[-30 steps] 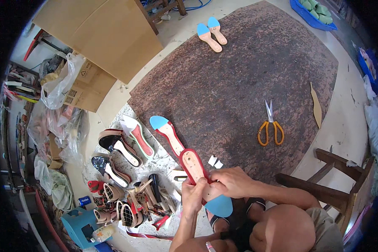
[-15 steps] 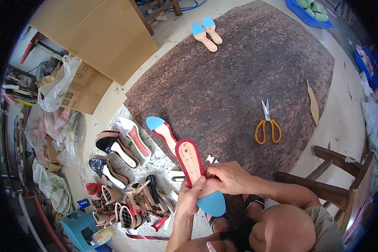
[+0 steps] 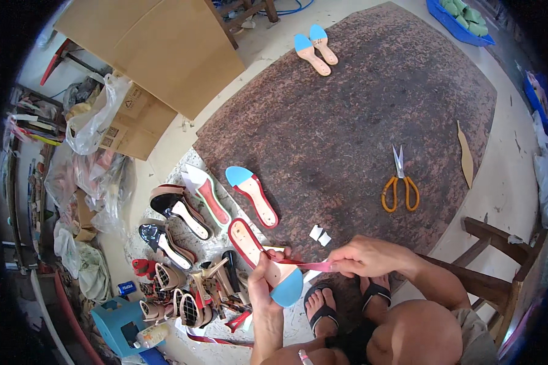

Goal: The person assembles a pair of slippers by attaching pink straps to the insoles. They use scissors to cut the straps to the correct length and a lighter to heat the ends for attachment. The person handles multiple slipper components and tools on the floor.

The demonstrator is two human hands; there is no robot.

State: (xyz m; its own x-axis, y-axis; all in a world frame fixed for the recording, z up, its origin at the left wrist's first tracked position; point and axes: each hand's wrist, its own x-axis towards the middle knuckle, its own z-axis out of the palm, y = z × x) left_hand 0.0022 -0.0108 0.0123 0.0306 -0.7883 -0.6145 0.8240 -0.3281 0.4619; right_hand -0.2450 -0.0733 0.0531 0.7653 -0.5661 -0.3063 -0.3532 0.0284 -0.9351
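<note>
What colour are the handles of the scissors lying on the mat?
Orange, on the scissors; the head view shows it clearly.

The sole in the grip is tan with a red rim and a light blue end. The strip pulled from it is red. Just beyond the grip, another sole has the same 3 colours. The mat under them is dark brown with a fine speckled pattern. To the right of the grip, the scissors have orange handles and grey blades.
</note>
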